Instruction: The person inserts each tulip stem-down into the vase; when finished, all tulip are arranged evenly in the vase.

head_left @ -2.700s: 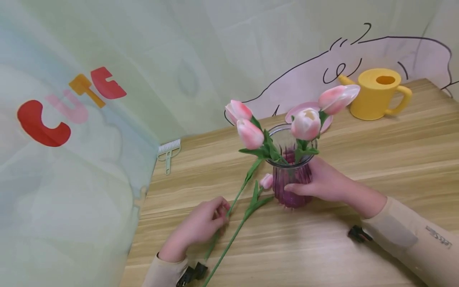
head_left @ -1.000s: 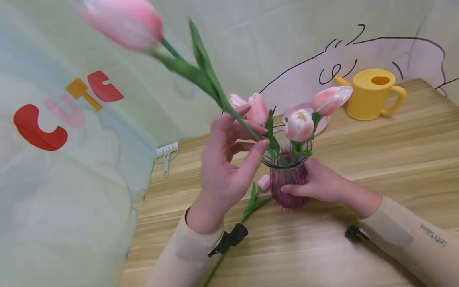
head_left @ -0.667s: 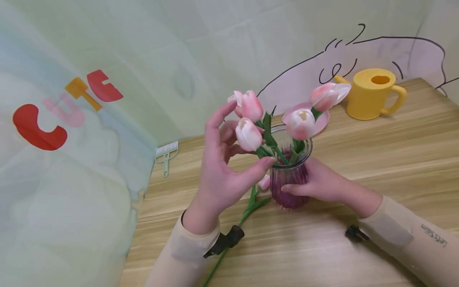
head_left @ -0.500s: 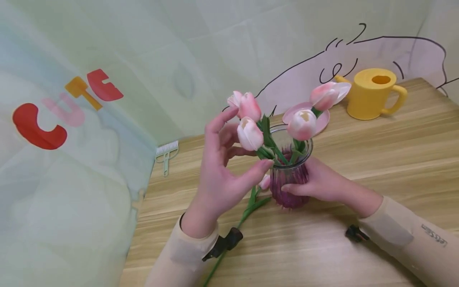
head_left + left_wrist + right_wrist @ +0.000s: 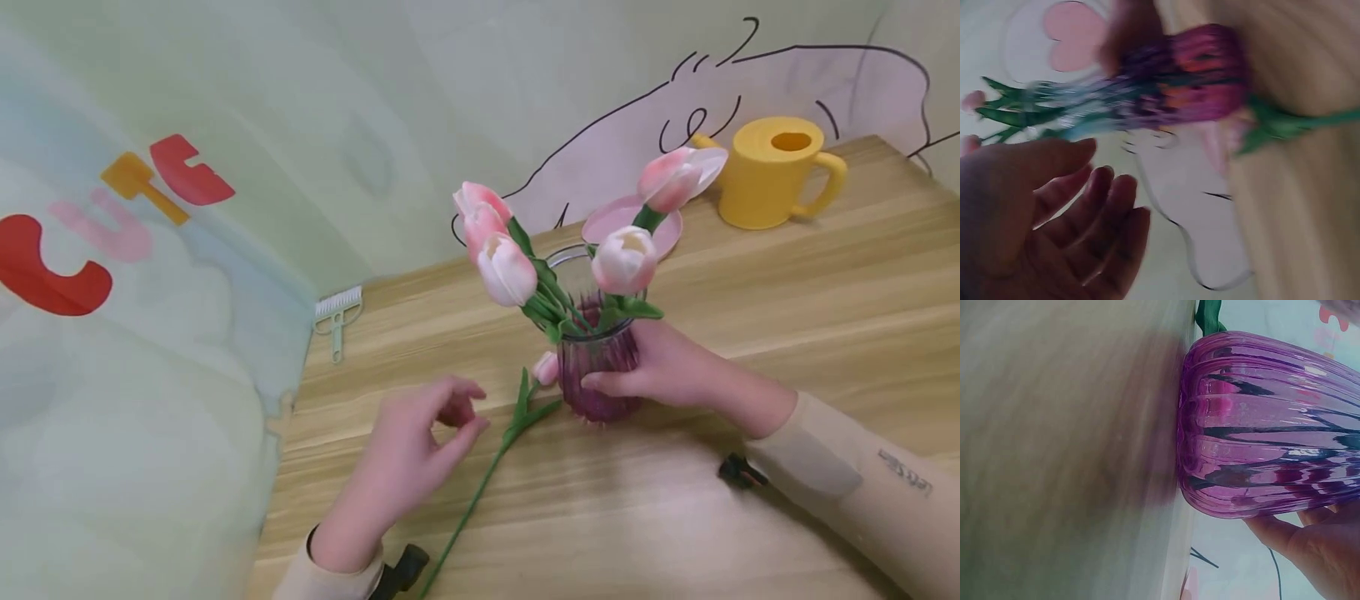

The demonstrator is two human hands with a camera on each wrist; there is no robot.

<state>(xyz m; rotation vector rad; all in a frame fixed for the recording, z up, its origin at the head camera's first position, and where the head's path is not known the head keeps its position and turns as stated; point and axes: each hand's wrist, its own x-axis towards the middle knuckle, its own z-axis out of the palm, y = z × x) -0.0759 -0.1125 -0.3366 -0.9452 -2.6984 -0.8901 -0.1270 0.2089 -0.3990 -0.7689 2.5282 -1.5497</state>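
A purple ribbed glass vase [image 5: 600, 379] stands upright on the table, its stems and leaves leaning over the rim. My right hand [image 5: 678, 367] grips its right side, thumb across the front; the right wrist view shows the vase's base [image 5: 1210, 431] on the tabletop. Several pink-and-white tulips [image 5: 507, 271] are in the vase, in a left cluster and a right one. Left of the vase, my left hand [image 5: 420, 442] hovers with loosely bent fingers and holds nothing. Between that hand and the vase lies one more tulip [image 5: 517, 425], its bloom beside the vase's base.
Behind the vase is a pink plate [image 5: 667, 233], partly hidden by tulips. A yellow watering can [image 5: 765, 179] stands at the back right. A small pale green brush [image 5: 337, 321] lies at the table's back left corner, near the printed fabric backdrop [image 5: 375, 142].
My left hand picked up a tulip from the table and placed it in the vase's left cluster. It has since let go and drawn back down-left. The right hand kept its grip.
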